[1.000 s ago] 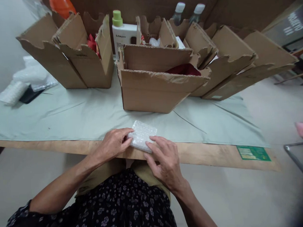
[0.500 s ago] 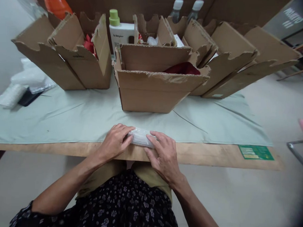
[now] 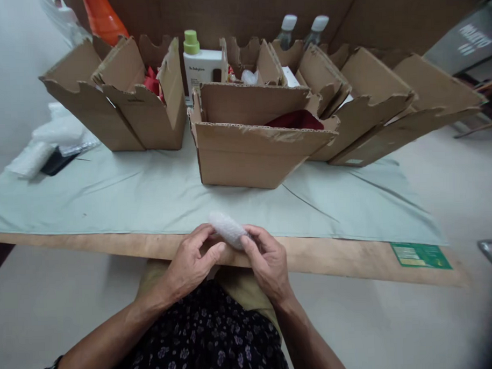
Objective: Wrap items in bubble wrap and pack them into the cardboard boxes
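In front of the nearest cardboard box [image 3: 245,157], a bubble-wrapped bundle [image 3: 226,228] is by the wooden table edge [image 3: 333,254], a strip of green cloth [image 3: 150,204] between. The right hand [image 3: 269,261] pinches it; the left hand's [image 3: 191,260] thumb and fingers stand apart, contact unclear. Behind the box stand more boxes [image 3: 155,123].

White: small rolled translucent bubble-wrap packet [image 3: 227,228], near centre; flat-sided plastic jug [image 3: 209,57], far, with yellow-green cap [image 3: 191,41];
Brown: open-topped corrugated cardboard box [image 3: 245,157], centre, plain;
Dark red: loose fabric [image 3: 296,120] inside that box;
Pale green: thin cloth table cover [image 3: 169,195], plain;
Orange: smooth plastic container [image 3: 105,20], far left;
Black: thin fabric garment [image 3: 190,342], near, scattered with pale purplish flowers;
Bright green: flat rectangular printed card [image 3: 424,255], near right
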### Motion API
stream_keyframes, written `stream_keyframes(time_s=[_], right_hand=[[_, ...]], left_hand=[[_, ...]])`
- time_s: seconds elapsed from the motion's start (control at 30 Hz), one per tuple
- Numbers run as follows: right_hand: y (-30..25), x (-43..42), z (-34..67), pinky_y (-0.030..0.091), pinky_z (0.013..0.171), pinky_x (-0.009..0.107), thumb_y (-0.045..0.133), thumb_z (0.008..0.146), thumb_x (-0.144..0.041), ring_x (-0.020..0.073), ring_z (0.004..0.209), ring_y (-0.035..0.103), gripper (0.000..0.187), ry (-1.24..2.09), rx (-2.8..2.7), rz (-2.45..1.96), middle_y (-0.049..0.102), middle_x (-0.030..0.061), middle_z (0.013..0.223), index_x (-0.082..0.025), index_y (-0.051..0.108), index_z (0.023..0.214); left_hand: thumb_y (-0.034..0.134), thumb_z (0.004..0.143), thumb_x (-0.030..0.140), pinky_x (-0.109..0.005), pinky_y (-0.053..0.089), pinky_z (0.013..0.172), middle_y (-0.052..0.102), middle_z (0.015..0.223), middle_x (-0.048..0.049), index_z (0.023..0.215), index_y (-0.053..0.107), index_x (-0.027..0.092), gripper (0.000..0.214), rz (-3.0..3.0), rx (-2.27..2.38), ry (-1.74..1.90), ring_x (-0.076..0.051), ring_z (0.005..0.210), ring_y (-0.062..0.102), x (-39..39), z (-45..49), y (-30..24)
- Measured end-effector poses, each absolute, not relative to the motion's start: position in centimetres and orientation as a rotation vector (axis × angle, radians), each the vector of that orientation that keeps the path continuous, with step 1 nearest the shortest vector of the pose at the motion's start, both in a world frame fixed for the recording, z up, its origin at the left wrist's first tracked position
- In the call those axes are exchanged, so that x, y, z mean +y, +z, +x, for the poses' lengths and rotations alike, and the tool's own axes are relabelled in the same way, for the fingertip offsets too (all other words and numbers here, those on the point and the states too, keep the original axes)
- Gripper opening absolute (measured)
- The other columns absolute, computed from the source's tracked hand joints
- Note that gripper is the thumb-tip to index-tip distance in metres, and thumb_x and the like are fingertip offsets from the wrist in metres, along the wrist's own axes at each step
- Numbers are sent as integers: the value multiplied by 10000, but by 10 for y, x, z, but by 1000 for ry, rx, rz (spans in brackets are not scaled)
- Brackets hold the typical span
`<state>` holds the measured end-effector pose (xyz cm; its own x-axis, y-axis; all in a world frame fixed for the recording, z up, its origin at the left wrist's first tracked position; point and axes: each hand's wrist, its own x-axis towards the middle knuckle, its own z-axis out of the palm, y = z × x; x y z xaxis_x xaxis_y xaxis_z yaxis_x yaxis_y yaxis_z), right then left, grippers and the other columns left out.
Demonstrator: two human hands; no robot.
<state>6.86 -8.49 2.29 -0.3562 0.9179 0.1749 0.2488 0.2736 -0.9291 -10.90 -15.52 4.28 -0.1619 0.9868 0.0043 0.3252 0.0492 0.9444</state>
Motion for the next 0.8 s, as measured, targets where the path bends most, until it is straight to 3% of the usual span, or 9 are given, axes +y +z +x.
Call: stream_keyframes(time_s=[0.1,0.23,0.37,0.43,0.5,0.53,0.6,0.7,0.8], right_hand=[[28,-93,73,619,751,310,584,994,-328,194,851,744,197,1301,-1726,-982,786,57,973,-220,741,1047],[40,-81,91,623,877,353,643,942,-311,226,977,743,184,1175,-1831,-924,780,72,1040,-229,754,1064],[63,-66,103,627,860,346,770,858,-398,225,948,736,465,1125,-2057,-847,761,81,1157,-249,685,1291],[72,-61,103,615,843,336,780,860,-349,216,930,732,385,1090,-2199,-794,776,55,1095,-261,707,1228],[79,-56,103,597,779,309,727,900,-260,193,850,722,128,1073,-2296,-743,774,12,925,-257,731,1028],[82,-54,103,585,733,293,695,916,-229,180,794,711,30,1068,-2318,-728,755,-3,843,-248,715,927],[89,-47,108,562,646,269,665,926,-216,164,699,689,99,1058,-2317,-719,725,-14,759,-237,678,830],[106,-34,125,561,577,252,682,915,-255,168,661,709,57,1006,-2226,-750,753,1,791,-246,706,864],[127,-19,148,584,569,258,750,882,-312,193,691,743,29,870,-2051,-832,777,10,823,-287,750,897]], left_hand=[[602,956,339,-352,595,904,757,1031,-62,1094,693,183,228,1152,1405,1180,-212,997,715,-148,-103,43],[658,885,264,-312,576,820,727,989,-52,963,673,184,113,1250,1450,1130,-192,902,691,-145,-109,49],[668,808,143,-296,532,800,693,982,-44,771,583,199,108,1575,1504,1075,-183,904,652,-143,-107,52],[673,813,142,-290,519,761,691,931,-36,744,545,205,159,1668,1460,1040,-179,868,639,-141,-103,51],[700,829,173,-293,519,744,689,888,-28,739,531,210,195,1758,1396,982,-181,850,633,-136,-103,54],[720,832,193,-296,529,749,691,891,-27,757,541,213,194,1805,1356,968,-184,858,638,-133,-106,57],[742,845,229,-317,563,805,707,990,-46,881,602,224,145,1917,1322,1021,-202,936,662,-125,-118,71],[695,903,237,-391,568,977,672,1243,-96,1198,608,248,307,2119,1547,1306,-242,1152,651,-102,-145,102],[686,908,222,-505,467,1151,601,1404,-113,1381,535,258,498,2291,1908,1525,-299,1354,552,-71,-169,130]])
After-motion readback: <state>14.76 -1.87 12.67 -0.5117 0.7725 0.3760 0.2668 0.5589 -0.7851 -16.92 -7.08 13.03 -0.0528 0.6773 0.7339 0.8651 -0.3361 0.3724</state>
